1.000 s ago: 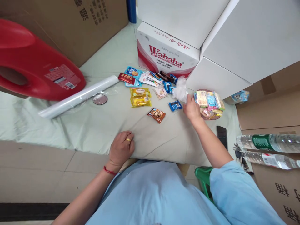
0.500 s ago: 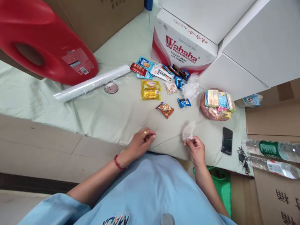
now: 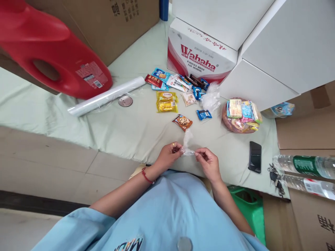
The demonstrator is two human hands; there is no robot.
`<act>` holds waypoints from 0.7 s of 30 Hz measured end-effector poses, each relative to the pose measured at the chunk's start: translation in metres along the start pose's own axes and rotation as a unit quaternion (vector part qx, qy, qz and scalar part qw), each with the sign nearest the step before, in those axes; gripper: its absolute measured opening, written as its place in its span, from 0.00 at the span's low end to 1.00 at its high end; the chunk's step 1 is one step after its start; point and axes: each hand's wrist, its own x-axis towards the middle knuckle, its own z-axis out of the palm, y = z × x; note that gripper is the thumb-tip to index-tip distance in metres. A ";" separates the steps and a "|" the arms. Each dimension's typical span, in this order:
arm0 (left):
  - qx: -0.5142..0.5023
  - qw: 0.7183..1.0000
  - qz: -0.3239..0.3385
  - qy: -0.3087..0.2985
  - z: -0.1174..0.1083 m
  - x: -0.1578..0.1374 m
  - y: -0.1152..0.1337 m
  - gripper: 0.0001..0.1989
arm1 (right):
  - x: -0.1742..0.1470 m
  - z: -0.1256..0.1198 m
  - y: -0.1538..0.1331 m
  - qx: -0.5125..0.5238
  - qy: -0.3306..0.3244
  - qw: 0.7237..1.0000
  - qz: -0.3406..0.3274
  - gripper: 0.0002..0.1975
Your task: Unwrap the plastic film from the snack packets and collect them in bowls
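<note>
Between my two hands a small clear plastic bag (image 3: 187, 140) is stretched near the table's front edge. My left hand (image 3: 171, 153) pinches its left side, and my right hand (image 3: 208, 162) pinches its right side; both are closed. Just beyond the bag lies a brown cookie packet (image 3: 182, 122). Farther back are a small blue snack packet (image 3: 204, 114), two yellow packets (image 3: 166, 101) and a beige packet (image 3: 188, 98). Behind these, several more wrapped snacks (image 3: 159, 77) lie in a loose group, with a crumpled clear plastic bag (image 3: 210, 97) at their right.
A red jug (image 3: 78, 66), a plastic film roll (image 3: 107, 96) and a round metal lid (image 3: 125, 101) are at left. A Wahaha carton (image 3: 201, 52) stands behind. To the right are a snack-filled bowl (image 3: 226, 122), a phone (image 3: 255, 157), keys (image 3: 274, 176) and water bottles (image 3: 305, 165).
My right hand has moved left with the plastic bag. My left hand has come rightward and taken hold of the bag's other side. The view has shifted slightly.
</note>
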 end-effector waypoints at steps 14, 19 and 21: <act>0.130 0.988 0.086 -0.016 0.011 -0.003 0.007 0.08 | 0.015 0.003 0.001 0.088 -0.016 0.994 0.059 0.16; 0.068 0.995 0.019 0.068 -0.001 0.001 -0.003 0.10 | 0.018 -0.005 0.013 0.230 0.053 0.963 0.127 0.19; 0.081 0.994 0.017 0.072 -0.003 0.001 -0.009 0.10 | 0.017 -0.008 0.015 0.274 0.047 0.950 0.144 0.18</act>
